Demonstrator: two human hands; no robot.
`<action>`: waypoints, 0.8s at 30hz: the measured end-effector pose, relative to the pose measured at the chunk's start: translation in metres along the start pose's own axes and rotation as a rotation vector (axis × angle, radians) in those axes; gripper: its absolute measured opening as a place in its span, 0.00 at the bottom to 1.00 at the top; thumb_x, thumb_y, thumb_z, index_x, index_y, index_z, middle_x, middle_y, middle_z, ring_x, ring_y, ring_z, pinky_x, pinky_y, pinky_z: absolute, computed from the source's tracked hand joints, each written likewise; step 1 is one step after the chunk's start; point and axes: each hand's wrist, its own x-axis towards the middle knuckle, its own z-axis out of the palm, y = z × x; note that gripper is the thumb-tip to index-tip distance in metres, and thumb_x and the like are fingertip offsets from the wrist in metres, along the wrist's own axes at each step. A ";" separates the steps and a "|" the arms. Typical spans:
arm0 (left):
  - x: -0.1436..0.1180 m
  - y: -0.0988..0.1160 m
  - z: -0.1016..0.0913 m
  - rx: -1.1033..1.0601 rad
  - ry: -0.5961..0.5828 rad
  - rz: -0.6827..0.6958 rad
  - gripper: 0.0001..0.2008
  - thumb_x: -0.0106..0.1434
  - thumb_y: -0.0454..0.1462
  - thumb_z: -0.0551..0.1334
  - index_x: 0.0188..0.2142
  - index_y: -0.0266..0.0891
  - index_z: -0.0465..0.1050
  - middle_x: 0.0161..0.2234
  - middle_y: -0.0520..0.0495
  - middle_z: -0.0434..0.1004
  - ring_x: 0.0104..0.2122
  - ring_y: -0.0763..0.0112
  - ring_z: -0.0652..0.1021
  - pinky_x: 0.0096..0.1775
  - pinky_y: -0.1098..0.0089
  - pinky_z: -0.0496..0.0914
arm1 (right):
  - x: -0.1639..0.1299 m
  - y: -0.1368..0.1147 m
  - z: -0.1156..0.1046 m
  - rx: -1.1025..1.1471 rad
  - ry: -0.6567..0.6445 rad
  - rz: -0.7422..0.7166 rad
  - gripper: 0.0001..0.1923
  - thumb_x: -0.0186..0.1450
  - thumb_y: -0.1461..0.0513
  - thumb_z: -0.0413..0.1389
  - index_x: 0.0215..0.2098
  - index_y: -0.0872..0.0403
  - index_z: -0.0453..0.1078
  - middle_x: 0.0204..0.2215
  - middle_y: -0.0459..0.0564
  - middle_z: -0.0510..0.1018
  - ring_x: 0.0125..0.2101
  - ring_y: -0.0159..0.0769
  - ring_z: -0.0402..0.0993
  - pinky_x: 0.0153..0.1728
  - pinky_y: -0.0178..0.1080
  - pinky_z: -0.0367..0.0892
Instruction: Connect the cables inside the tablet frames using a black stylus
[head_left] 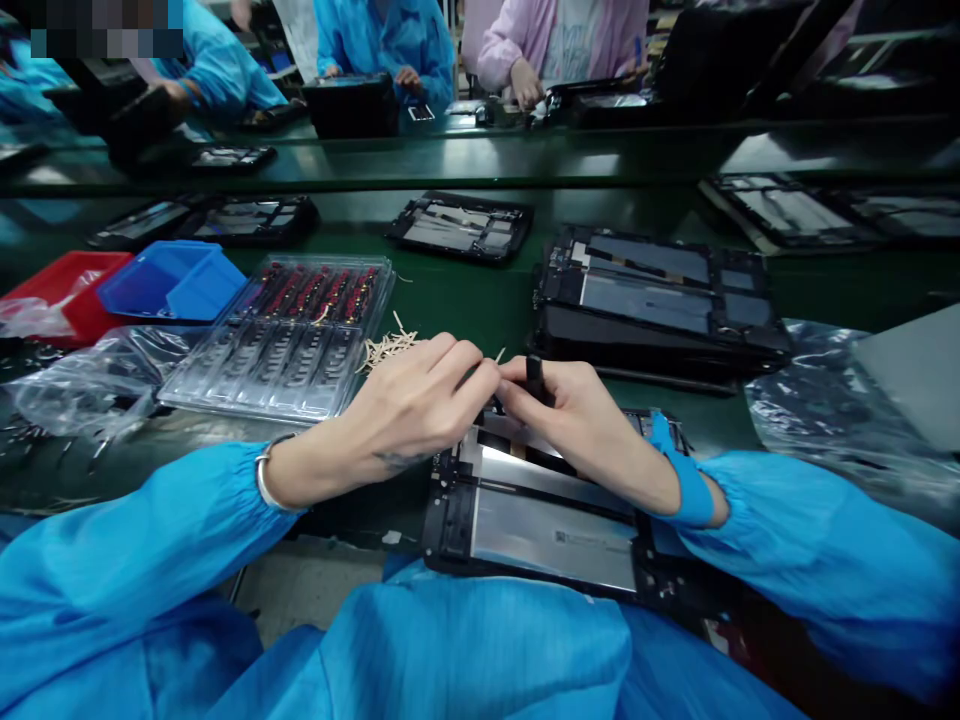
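My left hand and my right hand meet fingertip to fingertip, both pinched closed. A tiny pale strip sticks up where they meet; which hand grips it is unclear. A black piece shows at my right index finger, and I cannot tell whether it is worn or held. Under both hands lies an opened tablet with silvery battery cells and a black frame, partly covered by my right hand. Just beyond my left hand is a loose pile of pale strips.
To the left stand a clear tray with small red parts, a blue bin, a red bin and plastic bags. Stacked opened tablets sit at right. Another tablet lies farther back. Co-workers sit opposite.
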 end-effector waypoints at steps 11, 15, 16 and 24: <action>-0.038 -0.054 0.017 -0.047 -0.251 -0.417 0.09 0.74 0.33 0.52 0.39 0.34 0.71 0.35 0.43 0.75 0.35 0.65 0.74 0.38 0.67 0.67 | 0.001 -0.002 -0.002 0.084 0.035 0.082 0.13 0.68 0.54 0.58 0.34 0.54 0.77 0.34 0.51 0.82 0.28 0.34 0.76 0.28 0.36 0.67; -0.064 -0.079 0.025 -0.168 -0.479 -0.528 0.12 0.74 0.32 0.51 0.43 0.32 0.73 0.38 0.39 0.76 0.39 0.62 0.76 0.42 0.65 0.68 | 0.003 -0.002 -0.003 0.139 0.024 0.113 0.14 0.66 0.52 0.60 0.31 0.54 0.77 0.34 0.52 0.82 0.28 0.34 0.75 0.26 0.36 0.67; -0.068 -0.081 0.027 -0.198 -0.506 -0.527 0.13 0.73 0.31 0.50 0.45 0.31 0.73 0.39 0.39 0.77 0.40 0.62 0.76 0.43 0.65 0.69 | 0.003 -0.001 -0.003 0.148 0.028 0.121 0.14 0.66 0.52 0.61 0.31 0.54 0.77 0.33 0.52 0.82 0.27 0.33 0.74 0.25 0.36 0.67; -0.042 -0.053 0.027 -0.623 -0.162 -0.493 0.17 0.73 0.37 0.56 0.57 0.37 0.76 0.50 0.39 0.77 0.49 0.62 0.77 0.51 0.62 0.71 | 0.000 -0.001 0.003 0.323 0.040 0.158 0.13 0.67 0.53 0.61 0.35 0.55 0.78 0.20 0.45 0.71 0.25 0.31 0.68 0.26 0.35 0.64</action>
